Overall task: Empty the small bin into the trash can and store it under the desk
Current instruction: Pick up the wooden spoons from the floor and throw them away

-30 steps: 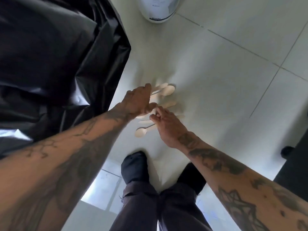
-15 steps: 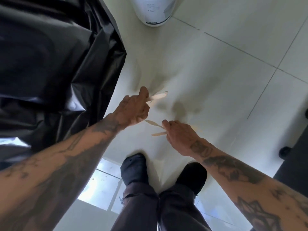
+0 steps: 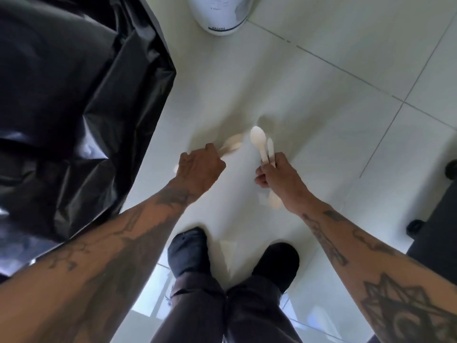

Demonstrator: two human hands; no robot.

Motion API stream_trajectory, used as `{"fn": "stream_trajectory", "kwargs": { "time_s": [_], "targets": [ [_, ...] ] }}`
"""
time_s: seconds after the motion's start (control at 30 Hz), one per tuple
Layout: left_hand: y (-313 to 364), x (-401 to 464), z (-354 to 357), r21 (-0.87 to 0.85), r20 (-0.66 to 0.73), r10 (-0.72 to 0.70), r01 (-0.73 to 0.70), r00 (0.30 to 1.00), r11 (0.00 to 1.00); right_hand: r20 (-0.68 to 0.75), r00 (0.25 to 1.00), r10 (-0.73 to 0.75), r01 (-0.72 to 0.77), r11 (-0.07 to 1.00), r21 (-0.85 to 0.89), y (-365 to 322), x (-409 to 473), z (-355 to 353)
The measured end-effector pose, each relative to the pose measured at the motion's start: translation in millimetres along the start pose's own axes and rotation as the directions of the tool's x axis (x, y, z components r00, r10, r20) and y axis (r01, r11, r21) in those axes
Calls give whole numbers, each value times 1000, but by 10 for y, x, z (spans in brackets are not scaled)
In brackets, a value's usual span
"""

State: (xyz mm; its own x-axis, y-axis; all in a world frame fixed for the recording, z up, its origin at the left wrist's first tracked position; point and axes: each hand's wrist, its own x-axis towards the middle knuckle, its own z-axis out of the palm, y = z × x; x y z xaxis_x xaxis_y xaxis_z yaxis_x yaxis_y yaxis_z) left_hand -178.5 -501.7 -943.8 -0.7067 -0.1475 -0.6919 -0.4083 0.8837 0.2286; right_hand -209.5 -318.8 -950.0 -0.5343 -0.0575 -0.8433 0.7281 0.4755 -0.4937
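Observation:
My left hand (image 3: 200, 167) is closed around blurred wooden spoons (image 3: 231, 144) that stick out past my fingers. In my right hand (image 3: 277, 175) I grip other wooden spoons (image 3: 259, 141), bowls pointing away from me, with one more end showing below my fist. Both hands hover over the pale tiled floor (image 3: 309, 100). The trash can's black liner (image 3: 74, 95) fills the left side, close beside my left hand. A small white bin (image 3: 220, 13) stands on the floor at the top, beyond both hands.
My two dark shoes (image 3: 190, 251) stand on the floor below my hands. Black furniture with small casters (image 3: 451, 169) sits at the right edge. A bright window reflection lies on the tiles near my left foot.
Both hands have lifted off the floor with the spoons, which lay scattered on the tiles a second ago. My hands have moved apart, and no spoons are left on the floor.

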Motion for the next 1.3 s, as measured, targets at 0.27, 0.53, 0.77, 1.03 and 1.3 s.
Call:
{"fn": "stream_trajectory", "kwargs": {
  "time_s": [0.27, 0.53, 0.77, 1.03, 1.3],
  "targets": [
    [452, -320, -541, -737, 86, -139, 157, 987, 657, 27, 997, 70, -75, 960, 271, -702, -403, 62],
    [1059, -1452, -1932, -961, 69, -196, 118, 978, 252, 115, 991, -67, 18, 925, 381, -2007, -1769, -347],
    [1088, -2627, -3262, -989, -63, -230, -29, 971, 147, 215, 960, -181, 91, 923, 373, -3130, -3110, -537],
    [390, -3650, -4005, -979, -170, -404, -202, 899, -36, 465, 849, -249, 180, 965, 189, -4010, -4189, 174],
    [-817, -3778, -4136, -987, -1, -499, -80, 866, -136, 543, 834, -101, -1, 983, 184, -4271, -4361, 1445]
  ]
}}
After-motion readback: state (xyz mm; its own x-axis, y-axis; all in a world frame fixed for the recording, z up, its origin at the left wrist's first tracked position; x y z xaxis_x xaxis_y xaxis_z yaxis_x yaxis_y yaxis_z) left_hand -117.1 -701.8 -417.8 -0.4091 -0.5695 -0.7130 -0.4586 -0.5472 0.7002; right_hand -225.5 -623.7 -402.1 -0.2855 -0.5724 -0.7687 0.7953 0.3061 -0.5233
